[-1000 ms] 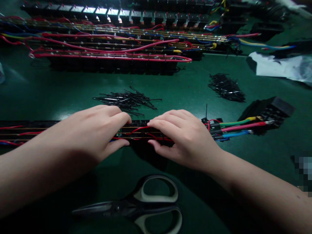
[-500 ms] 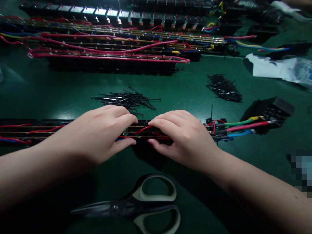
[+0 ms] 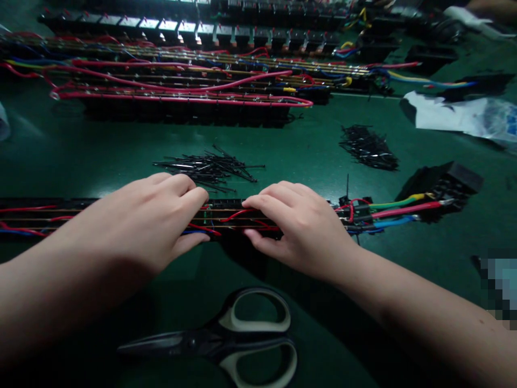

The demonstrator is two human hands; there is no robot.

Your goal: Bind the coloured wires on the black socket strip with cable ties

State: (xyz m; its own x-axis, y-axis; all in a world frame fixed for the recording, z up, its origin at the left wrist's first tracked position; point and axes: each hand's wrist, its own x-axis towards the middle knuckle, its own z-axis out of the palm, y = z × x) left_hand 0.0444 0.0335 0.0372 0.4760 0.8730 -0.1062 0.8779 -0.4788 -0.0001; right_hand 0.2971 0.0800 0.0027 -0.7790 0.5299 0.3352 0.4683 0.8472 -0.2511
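A long black wired strip [image 3: 226,220] lies across the green table, with thin brass-coloured rods and red and blue wires along its top. My left hand [image 3: 161,215] grips it left of the middle, fingers over the far edge and thumb at the near edge. Farther right, my right hand [image 3: 302,226] clasps the same strip in the same way. A short bare stretch of the strip shows between the hands. At its right end, green-yellow, red and blue cables [image 3: 404,210] run to a black connector block [image 3: 460,180]. The undersides of the strip and my fingertips are hidden.
Scissors [image 3: 218,339] with black and pale handles lie near me. Two piles of black cable ties [image 3: 208,167], [image 3: 369,146] rest beyond the strip. More wired strips [image 3: 181,81] with pink-red cables lie farther back. A white plastic bag [image 3: 456,116] is at the right.
My left hand has shifted a little left along the strip, widening the gap between the hands. My right hand keeps its hold in nearly the same place.
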